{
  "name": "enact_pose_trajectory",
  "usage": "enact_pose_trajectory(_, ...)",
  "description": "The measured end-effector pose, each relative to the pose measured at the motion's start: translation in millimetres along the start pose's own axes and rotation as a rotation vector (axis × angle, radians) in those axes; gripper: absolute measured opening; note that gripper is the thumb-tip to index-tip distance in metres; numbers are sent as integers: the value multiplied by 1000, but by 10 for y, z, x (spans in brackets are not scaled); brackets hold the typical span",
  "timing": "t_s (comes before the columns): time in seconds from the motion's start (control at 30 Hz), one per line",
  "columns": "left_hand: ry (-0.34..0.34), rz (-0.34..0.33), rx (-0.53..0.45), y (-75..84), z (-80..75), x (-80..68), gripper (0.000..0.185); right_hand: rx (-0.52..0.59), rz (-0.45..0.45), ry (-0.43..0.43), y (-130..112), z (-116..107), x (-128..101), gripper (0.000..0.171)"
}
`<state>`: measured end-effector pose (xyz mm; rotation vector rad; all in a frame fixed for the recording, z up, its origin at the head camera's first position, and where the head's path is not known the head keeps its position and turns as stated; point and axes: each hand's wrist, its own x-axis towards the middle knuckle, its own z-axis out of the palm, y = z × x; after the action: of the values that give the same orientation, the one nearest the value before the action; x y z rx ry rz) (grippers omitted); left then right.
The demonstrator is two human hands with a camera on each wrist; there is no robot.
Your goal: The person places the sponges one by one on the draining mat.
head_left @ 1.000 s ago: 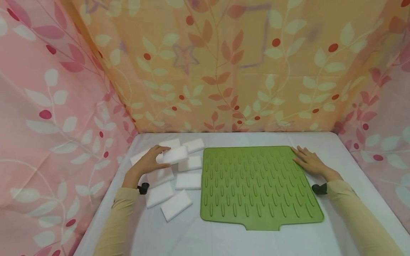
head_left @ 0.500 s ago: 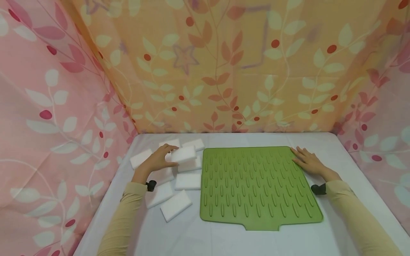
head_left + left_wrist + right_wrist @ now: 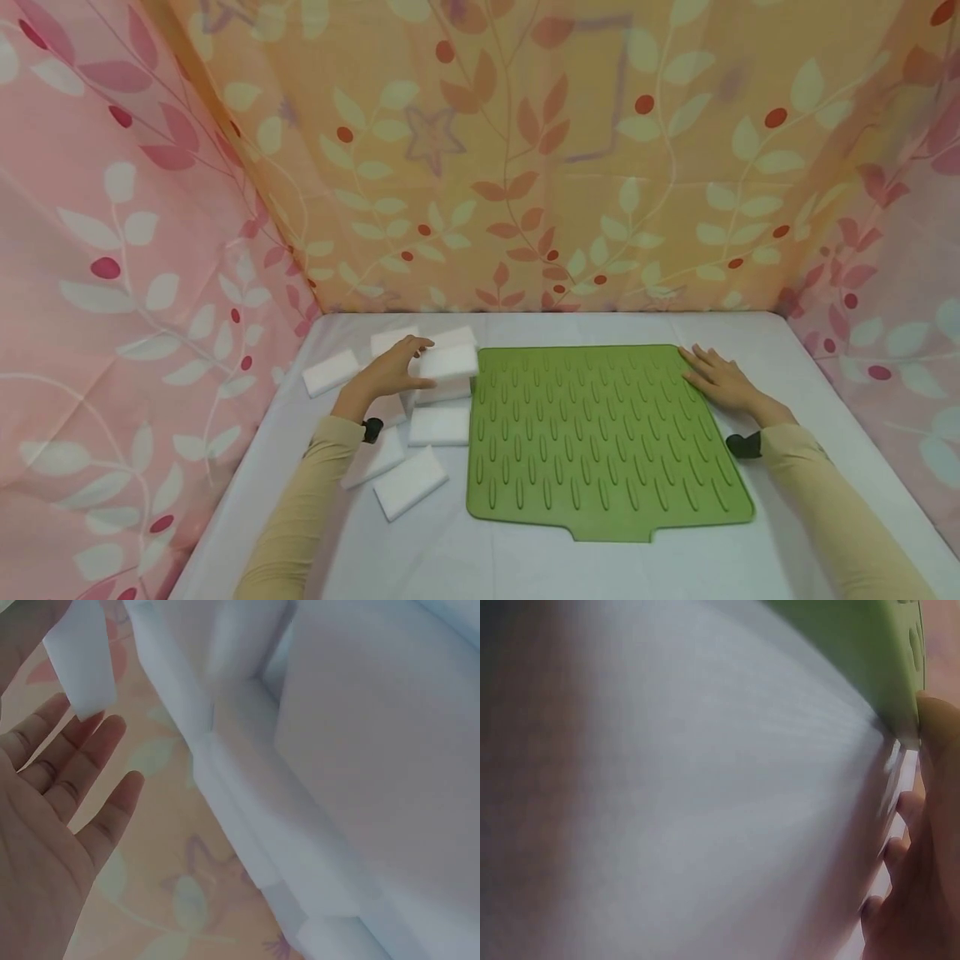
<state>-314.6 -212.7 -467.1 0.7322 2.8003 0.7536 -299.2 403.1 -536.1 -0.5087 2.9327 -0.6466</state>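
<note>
Holding a white sponge block (image 3: 447, 363) in the left hand (image 3: 390, 377), just off the green mat's (image 3: 600, 442) left edge.
Left fingers (image 3: 417, 343) curl over the block's top, thumb under, pinching it above the other sponge blocks (image 3: 408, 481) scattered on the white counter (image 3: 480, 558); right hand (image 3: 718, 380) lies flat, fingers spread, on the mat's far right corner. Risk: grip sits only on one end, so the light block could tip or drop onto the pile. The right hand pressing only one corner could let the mat slide if bumped.
</note>
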Motion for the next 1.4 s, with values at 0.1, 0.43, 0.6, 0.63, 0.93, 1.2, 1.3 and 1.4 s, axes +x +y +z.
enact_pose_trajectory(0.1,-14,1,-11,23,42,54,75,-2,0,2,13,8,-6,61)
enact_pose_trajectory(0.43,-39,63,10,208,178,253,71,-5,-1,11,44,39,-13,60)
enact_pose_trajectory(0.6,-32,99,20,288,232,357,70,-3,1,24,56,59,-18,60)
enact_pose_trajectory(0.63,-26,115,30,300,242,379,69,-3,0,30,55,62,-20,59)
enact_pose_trajectory(0.93,-9,167,110,362,332,562,68,-4,-2,26,33,37,-22,59)
enact_pose_trajectory(1.2,-3,139,202,406,402,686,67,2,2,24,64,46,11,60)
enact_pose_trajectory(1.3,-13,122,261,409,445,731,68,7,5,21,66,42,15,60)
enact_pose_trajectory(1.4,-28,108,315,411,488,767,68,9,2,26,60,43,16,60)
